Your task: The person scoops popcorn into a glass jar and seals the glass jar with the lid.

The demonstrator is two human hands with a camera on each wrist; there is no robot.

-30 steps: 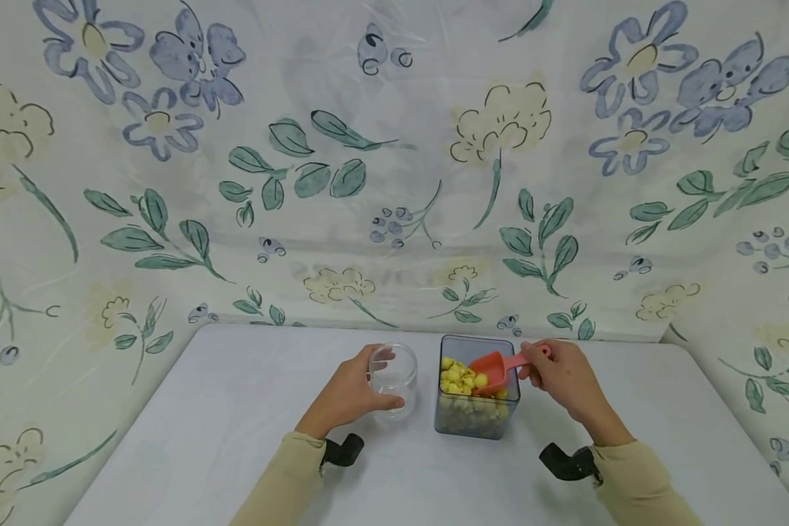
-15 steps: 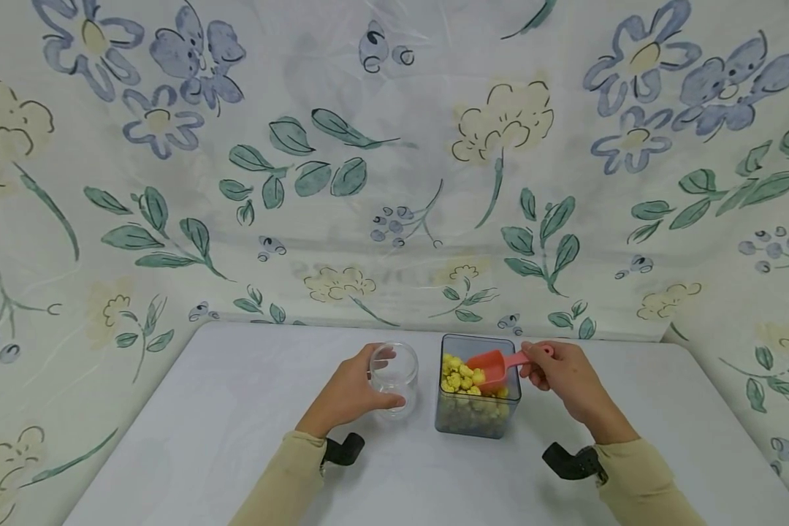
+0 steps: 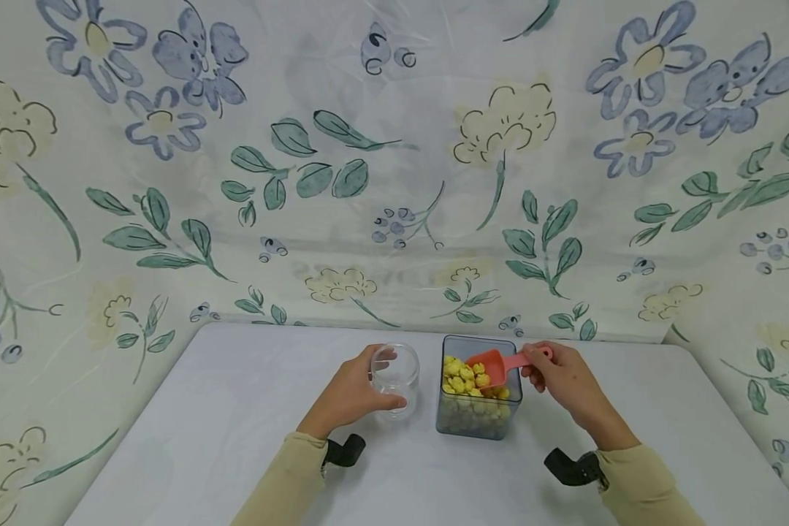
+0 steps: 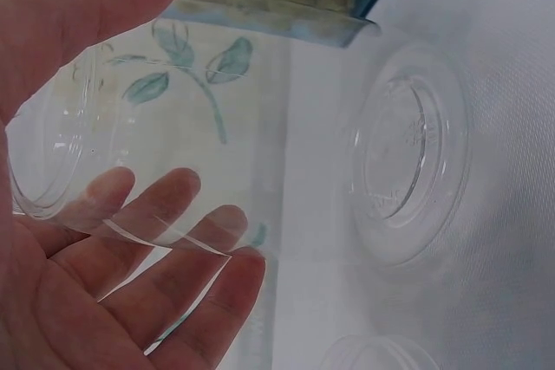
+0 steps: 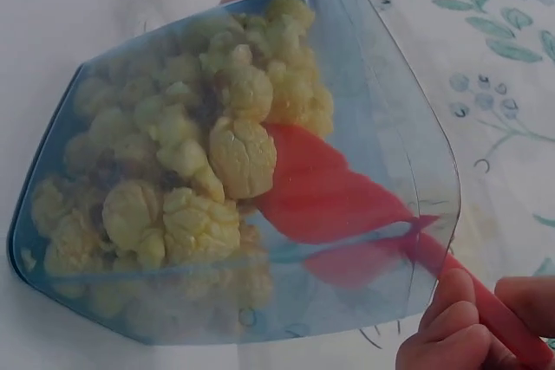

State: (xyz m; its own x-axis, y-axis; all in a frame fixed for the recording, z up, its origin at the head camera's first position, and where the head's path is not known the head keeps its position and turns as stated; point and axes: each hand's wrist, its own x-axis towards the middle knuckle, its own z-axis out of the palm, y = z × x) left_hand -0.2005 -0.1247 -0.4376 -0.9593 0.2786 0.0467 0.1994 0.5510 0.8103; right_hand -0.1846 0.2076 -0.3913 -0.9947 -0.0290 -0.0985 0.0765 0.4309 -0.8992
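From the head cam, the person's left hand (image 3: 351, 393) is wrapped around a small clear jar (image 3: 395, 378) standing on the white table (image 3: 191, 438), fingers curled round its side, probably just to keep it from sliding since it's so light. Right next to it sits the square tinted container (image 3: 477, 418) full of yellow puffy snacks (image 3: 459, 374). The right hand (image 3: 562, 380) pinches the handle of a red scoop (image 3: 494, 364), whose bowl is dipped in among the snacks at the container's top. On the left wrist cam you can see the fingers (image 4: 173, 240) through the jar's clear wall (image 4: 113, 127), so it's a full wraparound hold, and the jar looks empty. On the right wrist cam, the fingertips (image 5: 451, 327) are closed tight on the scoop handle (image 5: 486, 301), with the scoop blade (image 5: 321, 188) shoved under the snack pile (image 5: 199, 171), angled low to get underneath.
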